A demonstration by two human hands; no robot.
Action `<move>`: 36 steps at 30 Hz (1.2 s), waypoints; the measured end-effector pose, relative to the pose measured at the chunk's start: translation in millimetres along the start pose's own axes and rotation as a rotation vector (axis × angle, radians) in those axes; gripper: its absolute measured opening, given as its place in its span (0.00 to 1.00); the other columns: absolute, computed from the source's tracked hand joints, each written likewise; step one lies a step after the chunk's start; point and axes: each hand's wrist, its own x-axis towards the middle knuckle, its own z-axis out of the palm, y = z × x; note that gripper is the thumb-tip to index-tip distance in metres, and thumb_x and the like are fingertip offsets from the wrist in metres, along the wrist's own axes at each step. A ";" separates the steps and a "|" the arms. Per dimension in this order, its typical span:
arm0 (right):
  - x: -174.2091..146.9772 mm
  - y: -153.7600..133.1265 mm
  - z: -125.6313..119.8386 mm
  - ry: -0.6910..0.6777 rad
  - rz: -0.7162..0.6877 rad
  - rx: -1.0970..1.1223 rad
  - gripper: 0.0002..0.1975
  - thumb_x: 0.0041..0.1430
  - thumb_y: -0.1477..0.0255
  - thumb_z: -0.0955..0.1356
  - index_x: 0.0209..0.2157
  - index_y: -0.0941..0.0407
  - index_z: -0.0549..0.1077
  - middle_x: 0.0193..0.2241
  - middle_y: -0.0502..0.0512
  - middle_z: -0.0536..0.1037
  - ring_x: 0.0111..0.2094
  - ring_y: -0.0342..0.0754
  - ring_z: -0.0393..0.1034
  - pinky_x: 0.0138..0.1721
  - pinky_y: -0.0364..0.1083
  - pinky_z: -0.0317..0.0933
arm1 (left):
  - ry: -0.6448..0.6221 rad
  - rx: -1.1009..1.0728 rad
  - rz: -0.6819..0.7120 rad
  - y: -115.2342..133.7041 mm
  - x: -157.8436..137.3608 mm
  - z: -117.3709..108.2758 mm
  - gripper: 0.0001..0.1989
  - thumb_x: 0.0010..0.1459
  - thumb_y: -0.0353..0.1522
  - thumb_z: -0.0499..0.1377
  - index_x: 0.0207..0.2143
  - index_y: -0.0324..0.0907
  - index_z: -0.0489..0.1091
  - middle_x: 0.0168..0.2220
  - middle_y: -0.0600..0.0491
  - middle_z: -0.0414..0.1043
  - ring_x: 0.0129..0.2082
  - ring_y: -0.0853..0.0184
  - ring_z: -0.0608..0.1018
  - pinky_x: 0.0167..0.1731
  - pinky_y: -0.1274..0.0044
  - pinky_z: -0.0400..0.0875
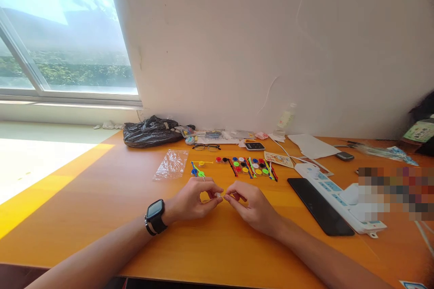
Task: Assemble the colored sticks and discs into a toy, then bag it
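My left hand point(194, 198), with a ring and a dark watch at the wrist, pinches a small clear whitish piece point(218, 195) between thumb and forefinger. Close beside it, my right hand point(252, 204) has its thumb and fingertips pressed together; what they hold is too small to make out. Just beyond the left hand lie a yellow stick piece point(202, 163), a blue round piece point(194, 172) and a green round piece point(201, 174). Farther right, several coloured round pieces point(244, 170) lie in rows among coloured sticks point(233, 168).
A clear plastic sheet point(171, 165) lies left of the pieces. Behind are glasses point(206, 147), a black plastic bag point(151, 132) and a small dark device point(254, 146). To the right rest a black phone point(320, 207) and a white power strip point(334, 194) with cables.
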 end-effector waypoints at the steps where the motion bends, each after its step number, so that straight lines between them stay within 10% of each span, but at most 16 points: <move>1: 0.1 -0.7 -0.2 -0.003 0.000 0.003 0.10 0.73 0.65 0.65 0.38 0.53 0.76 0.30 0.52 0.76 0.31 0.46 0.67 0.34 0.46 0.61 | 0.002 -0.002 0.001 -0.2 -0.4 0.1 0.06 0.65 0.31 0.61 0.38 0.39 0.76 0.31 0.49 0.80 0.30 0.68 0.80 0.33 0.77 0.73; 25: 1.0 -4.2 -1.1 -0.033 0.021 0.068 0.08 0.72 0.67 0.66 0.38 0.53 0.74 0.31 0.51 0.74 0.31 0.46 0.66 0.34 0.45 0.59 | 0.042 -0.018 -0.002 -0.5 -1.9 7.3 0.04 0.64 0.29 0.61 0.35 0.39 0.75 0.28 0.52 0.77 0.27 0.70 0.76 0.31 0.79 0.70; 32: 5.3 -6.7 -5.1 0.001 0.099 0.254 0.09 0.73 0.65 0.64 0.38 0.54 0.70 0.30 0.49 0.69 0.30 0.45 0.62 0.32 0.45 0.58 | -0.047 -0.420 -0.196 4.8 2.5 -1.3 0.12 0.67 0.37 0.62 0.45 0.39 0.79 0.45 0.43 0.80 0.40 0.63 0.81 0.41 0.73 0.76; 36: 5.6 -3.1 -5.6 -0.048 0.164 0.326 0.11 0.72 0.63 0.65 0.37 0.54 0.70 0.28 0.48 0.67 0.29 0.45 0.60 0.31 0.44 0.57 | -0.166 -0.676 -0.384 6.7 3.6 -5.5 0.14 0.66 0.39 0.64 0.47 0.37 0.78 0.33 0.49 0.78 0.30 0.69 0.76 0.33 0.77 0.72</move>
